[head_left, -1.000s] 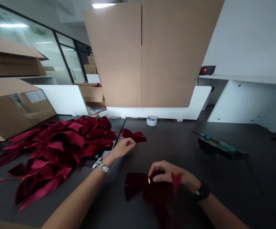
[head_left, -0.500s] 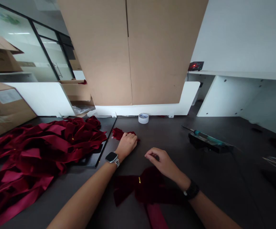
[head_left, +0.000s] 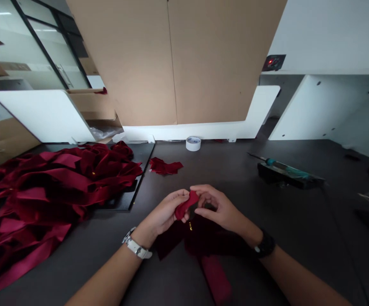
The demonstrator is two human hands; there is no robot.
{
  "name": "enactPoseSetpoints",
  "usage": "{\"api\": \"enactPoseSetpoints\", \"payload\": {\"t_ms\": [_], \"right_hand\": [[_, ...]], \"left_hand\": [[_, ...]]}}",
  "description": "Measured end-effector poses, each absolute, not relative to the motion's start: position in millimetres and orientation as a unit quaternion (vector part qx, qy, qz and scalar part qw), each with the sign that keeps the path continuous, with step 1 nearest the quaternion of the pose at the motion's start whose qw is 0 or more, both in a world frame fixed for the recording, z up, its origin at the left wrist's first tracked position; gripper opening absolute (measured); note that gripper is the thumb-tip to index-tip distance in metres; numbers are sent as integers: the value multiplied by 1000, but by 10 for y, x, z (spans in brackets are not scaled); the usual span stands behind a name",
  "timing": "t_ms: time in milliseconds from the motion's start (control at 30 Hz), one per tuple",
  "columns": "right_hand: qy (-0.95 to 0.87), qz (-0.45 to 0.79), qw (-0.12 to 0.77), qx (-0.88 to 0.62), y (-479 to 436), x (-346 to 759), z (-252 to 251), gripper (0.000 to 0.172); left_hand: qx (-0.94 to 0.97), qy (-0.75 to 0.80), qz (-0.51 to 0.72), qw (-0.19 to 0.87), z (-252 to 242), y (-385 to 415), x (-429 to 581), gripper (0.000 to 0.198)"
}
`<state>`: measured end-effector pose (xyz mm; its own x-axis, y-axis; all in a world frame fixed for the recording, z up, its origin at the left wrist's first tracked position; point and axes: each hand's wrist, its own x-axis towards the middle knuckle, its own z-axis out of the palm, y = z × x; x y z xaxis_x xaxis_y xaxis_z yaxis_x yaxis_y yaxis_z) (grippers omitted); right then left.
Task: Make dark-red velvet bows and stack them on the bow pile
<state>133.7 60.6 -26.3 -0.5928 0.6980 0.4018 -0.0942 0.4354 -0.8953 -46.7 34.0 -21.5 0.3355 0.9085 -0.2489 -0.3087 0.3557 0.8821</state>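
My left hand [head_left: 168,210] pinches a small piece of red ribbon [head_left: 186,205] between thumb and fingers. Close against the piece's right side is my right hand [head_left: 219,208], its thumb and curled fingers apart; its fingertips reach the ribbon's upper edge. Below both hands a dark red velvet bow [head_left: 203,242] lies on the table, with a gold strip [head_left: 190,226] at its middle and a ribbon tail [head_left: 216,278] running toward me. The hands partly cover the bow. Farther off lie several small red fabric scraps [head_left: 166,166].
A heap of red velvet bows [head_left: 53,182] covers the left, partly over a black board [head_left: 123,203]. A white tape roll [head_left: 193,144] stands at the back. A soldering iron [head_left: 286,168] rests on a black holder at right. A cardboard sheet [head_left: 178,63] rises behind the table.
My left hand has come back from the scraps with one red ribbon piece. My right hand has moved up beside it, above the bow. The view has tilted down slightly.
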Motion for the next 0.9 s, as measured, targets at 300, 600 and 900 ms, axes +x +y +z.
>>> {"api": "enactPoseSetpoints", "payload": {"t_ms": [300, 600, 900], "right_hand": [[-795, 307, 455, -257, 610, 1345, -309, 5], [-771, 331, 460, -291, 608, 1335, -261, 14], [-695, 384, 514, -324, 636, 1314, -319, 18]], "left_hand": [[396, 410, 400, 718, -159, 325, -478, 40], [470, 438, 443, 625, -139, 342, -501, 30], [559, 430, 482, 520, -160, 342, -463, 27]]}}
